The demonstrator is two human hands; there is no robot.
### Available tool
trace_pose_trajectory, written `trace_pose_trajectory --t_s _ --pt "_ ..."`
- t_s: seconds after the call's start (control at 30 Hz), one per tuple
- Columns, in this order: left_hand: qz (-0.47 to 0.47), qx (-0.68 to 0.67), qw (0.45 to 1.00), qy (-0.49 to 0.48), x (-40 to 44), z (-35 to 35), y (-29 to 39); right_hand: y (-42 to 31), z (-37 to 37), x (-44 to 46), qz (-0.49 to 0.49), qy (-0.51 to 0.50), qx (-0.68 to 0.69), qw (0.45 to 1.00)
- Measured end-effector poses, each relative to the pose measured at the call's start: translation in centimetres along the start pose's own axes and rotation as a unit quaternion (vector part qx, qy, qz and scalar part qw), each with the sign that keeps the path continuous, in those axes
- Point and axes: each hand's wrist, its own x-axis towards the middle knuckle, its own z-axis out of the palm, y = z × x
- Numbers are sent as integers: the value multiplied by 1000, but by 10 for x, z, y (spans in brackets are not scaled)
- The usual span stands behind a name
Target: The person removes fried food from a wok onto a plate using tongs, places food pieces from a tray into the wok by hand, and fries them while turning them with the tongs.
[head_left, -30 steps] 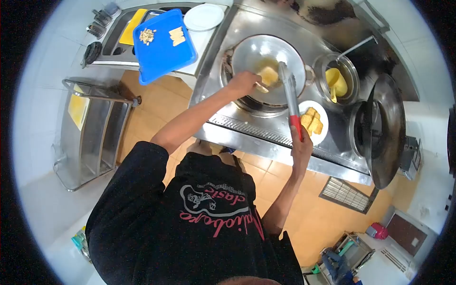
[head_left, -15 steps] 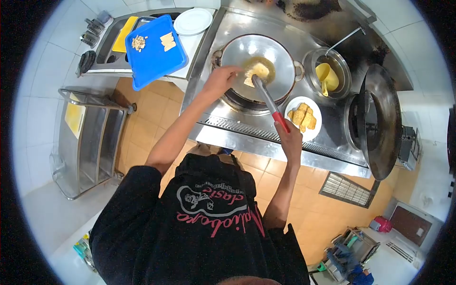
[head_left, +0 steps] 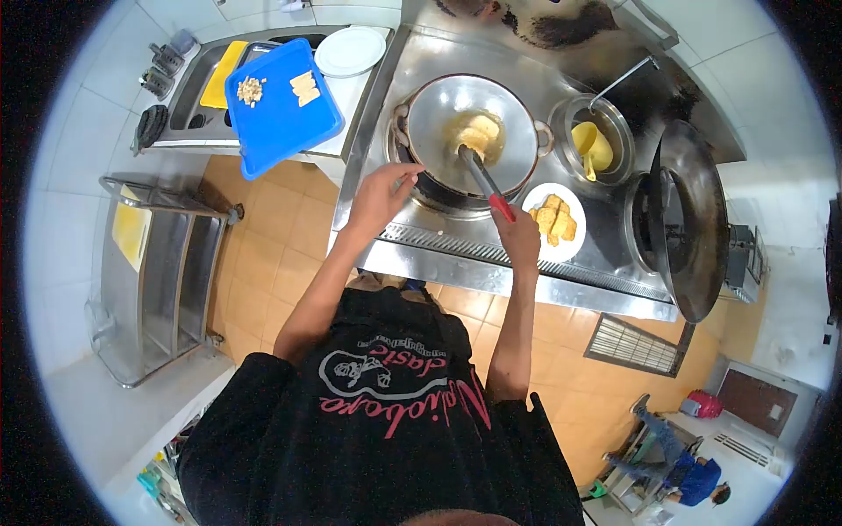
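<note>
1. Grasped in right hand [head_left: 517, 238]: tongs [head_left: 481, 177], tips down in wok [head_left: 475, 91]
2. Just beside right hand: plate [head_left: 561, 252] with golden pieces [head_left: 553, 219]
3. Withdrawn from inside wok to its near left rim: left hand [head_left: 379, 203], apparently empty, fingers loosely curled; contact with rim unclear
4. At tong tips, in oil [head_left: 495, 151]: food [head_left: 479, 131], now worked by tongs alone

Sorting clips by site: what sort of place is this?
Probably a restaurant kitchen: a wok with food in it, a long steel stove and a sink.
</note>
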Motion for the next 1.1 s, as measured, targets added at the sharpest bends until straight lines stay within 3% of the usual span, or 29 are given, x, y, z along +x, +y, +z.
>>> trace_pose_trajectory --t_s 0.07,0.2,0.73,1.1 --pt "-36 -5 999 -22 -6 -1 4 -1 -1 -1 -1 15 2 1000" --pt "-7 -2 1000 -12 -19 2 -1 1 -4 -5 -14 35 5 999" --pt "-50 -14 999 -3 -37 10 8 18 0 10 -81 65 23 994" --pt "-26 -25 999 -21 -35 -3 -11 -15 6 35 -6 42 -7 999"
